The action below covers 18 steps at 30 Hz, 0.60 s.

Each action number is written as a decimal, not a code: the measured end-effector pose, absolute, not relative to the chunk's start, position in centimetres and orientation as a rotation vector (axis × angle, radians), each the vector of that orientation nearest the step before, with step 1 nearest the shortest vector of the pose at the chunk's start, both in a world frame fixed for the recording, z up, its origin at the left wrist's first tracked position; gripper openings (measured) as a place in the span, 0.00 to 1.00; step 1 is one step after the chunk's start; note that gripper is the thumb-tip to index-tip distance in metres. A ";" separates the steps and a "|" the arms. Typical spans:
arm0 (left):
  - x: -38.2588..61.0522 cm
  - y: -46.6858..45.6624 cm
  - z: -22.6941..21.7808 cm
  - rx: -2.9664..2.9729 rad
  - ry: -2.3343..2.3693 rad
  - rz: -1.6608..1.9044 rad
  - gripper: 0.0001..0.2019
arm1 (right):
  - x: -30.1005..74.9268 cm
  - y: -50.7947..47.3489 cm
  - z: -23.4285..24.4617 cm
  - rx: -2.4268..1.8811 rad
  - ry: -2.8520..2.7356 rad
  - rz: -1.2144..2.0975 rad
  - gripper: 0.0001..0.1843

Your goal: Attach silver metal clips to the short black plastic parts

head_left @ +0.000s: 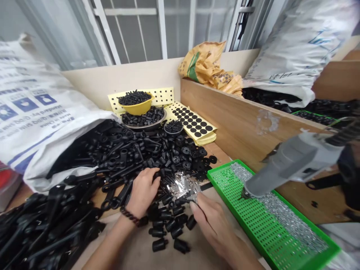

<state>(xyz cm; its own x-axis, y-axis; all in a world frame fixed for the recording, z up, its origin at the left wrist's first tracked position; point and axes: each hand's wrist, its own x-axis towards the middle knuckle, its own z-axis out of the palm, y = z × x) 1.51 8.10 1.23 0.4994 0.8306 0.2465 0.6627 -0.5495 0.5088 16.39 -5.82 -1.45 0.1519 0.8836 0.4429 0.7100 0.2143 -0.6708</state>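
My left hand rests curled on a heap of black plastic parts, its fingers closed round small black pieces I cannot name. My right hand reaches into a small pile of shiny metal clips at the heap's near edge, fingertips pinched on one clip. Loose black cylinders lie between my wrists on the brown table.
A green perforated tray of small screws lies at the right, a grey power screwdriver hanging over it. Behind stand a yellow bowl, a metal dish, yellow hole sheets, a wooden divider and white sacks.
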 end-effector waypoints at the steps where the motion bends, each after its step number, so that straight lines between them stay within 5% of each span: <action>1: 1.3 7.7 1.6 2.325 1.219 0.668 0.10 | 16.5 -5.8 -1.3 -1.538 -1.586 0.252 0.12; 8: 1.2 3.0 1.9 1.044 0.909 0.667 0.14 | 15.9 -5.7 -0.9 -1.435 -1.615 0.189 0.13; 18: 1.6 0.2 1.2 0.950 0.843 0.568 0.17 | 15.6 -6.0 -2.4 -1.460 -1.808 0.022 0.14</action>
